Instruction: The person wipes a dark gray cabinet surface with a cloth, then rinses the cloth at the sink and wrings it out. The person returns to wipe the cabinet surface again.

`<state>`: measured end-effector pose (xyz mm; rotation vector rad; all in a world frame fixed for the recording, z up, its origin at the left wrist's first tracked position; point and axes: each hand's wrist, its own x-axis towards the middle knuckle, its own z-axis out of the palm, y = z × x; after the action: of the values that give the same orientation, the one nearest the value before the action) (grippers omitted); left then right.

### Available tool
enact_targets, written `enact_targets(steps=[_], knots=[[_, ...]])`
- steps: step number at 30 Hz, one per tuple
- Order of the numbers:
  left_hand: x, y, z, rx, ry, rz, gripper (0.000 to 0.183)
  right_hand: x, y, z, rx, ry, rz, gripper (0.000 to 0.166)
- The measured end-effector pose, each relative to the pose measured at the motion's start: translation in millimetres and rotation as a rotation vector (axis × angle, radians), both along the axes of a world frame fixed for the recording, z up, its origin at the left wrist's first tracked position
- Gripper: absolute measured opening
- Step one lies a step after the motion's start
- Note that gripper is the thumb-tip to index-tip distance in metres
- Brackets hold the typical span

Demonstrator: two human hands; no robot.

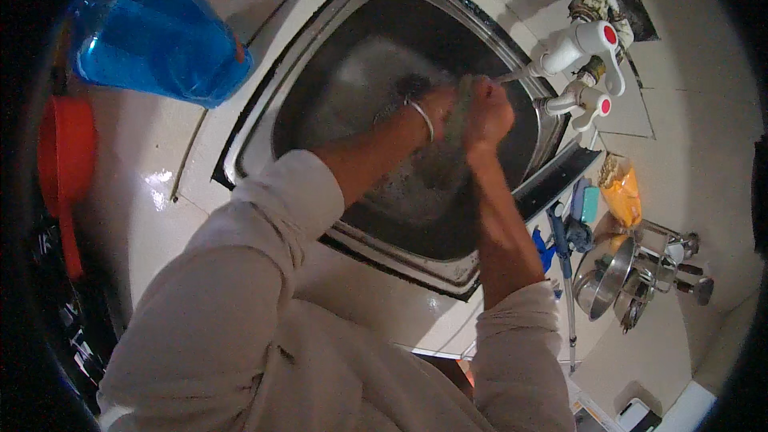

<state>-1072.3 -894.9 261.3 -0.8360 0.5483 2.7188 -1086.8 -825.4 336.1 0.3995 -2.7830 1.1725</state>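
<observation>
Both of my hands are together over the steel sink [408, 251], low in the basin near its tap side. My right hand [493, 109] is closed in a fist around a wet greenish cloth-like thing [459, 111]. Pressed against the other side of it is my left hand [441, 105], blurred, with a pale bangle at the wrist. The fingers of the left hand are mostly hidden. From the upper white tap [576, 48] a thin stream of water reaches my right hand. Foamy, cloudy water shows in the dark basin below.
A second white tap [579, 102] sits beside the first. To the left are a blue plastic container [159, 42] and a red long-handled dipper [69, 150]. A dark strip [558, 180], a green sponge [590, 204], an orange packet [624, 198] and a steel bowl [609, 282] lie right.
</observation>
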Motion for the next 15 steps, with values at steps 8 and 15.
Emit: enact_targets(steps=[8, 15], knots=[[18, -7, 56, -0.072, 0.145, -0.142, 0.035, -34, 12, 2, 0.249, 0.000, -0.111, 0.018], [37, -16, 75, 0.092, 0.358, -0.230, 0.050, -33, 10, 6, -0.384, -0.360, -0.160, 0.019]])
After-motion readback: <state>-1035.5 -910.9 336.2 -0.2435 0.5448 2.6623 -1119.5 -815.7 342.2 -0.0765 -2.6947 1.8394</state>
